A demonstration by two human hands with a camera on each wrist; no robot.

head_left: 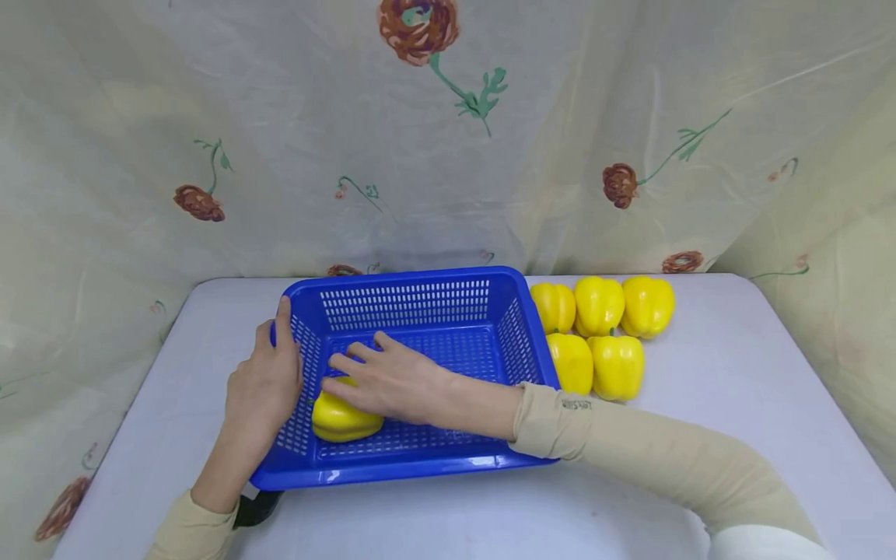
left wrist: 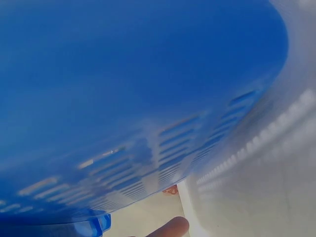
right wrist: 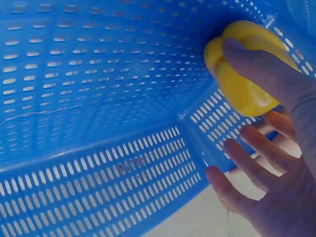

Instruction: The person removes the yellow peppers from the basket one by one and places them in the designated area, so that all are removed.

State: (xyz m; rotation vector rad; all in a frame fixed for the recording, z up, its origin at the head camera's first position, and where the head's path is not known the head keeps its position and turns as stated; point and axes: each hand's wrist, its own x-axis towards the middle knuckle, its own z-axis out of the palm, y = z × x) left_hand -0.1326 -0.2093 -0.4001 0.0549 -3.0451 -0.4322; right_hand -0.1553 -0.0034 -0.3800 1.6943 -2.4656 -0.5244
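Observation:
A blue plastic basket (head_left: 406,470) with slotted walls sits on the table, tilted slightly in the head view. My left hand (head_left: 262,389) grips its left rim; in the left wrist view the basket's outer wall (left wrist: 148,74) fills most of the picture, and one fingertip (left wrist: 175,228) shows below. Inside the basket, a yellow bell pepper (head_left: 346,426) lies on its side in the near left corner. Over it reaches my right hand (head_left: 395,381), fingers spread. The right wrist view shows the thumb (right wrist: 252,61) overlapping the pepper (right wrist: 247,94) while the other fingers extend away from it.
Several more yellow bell peppers (head_left: 616,365) stand in two rows just right of the basket, close to its wall. A white cloth covers the table (head_left: 700,389). Behind it hangs a flowered curtain (head_left: 546,155). Something black (head_left: 257,509) shows at my left wrist.

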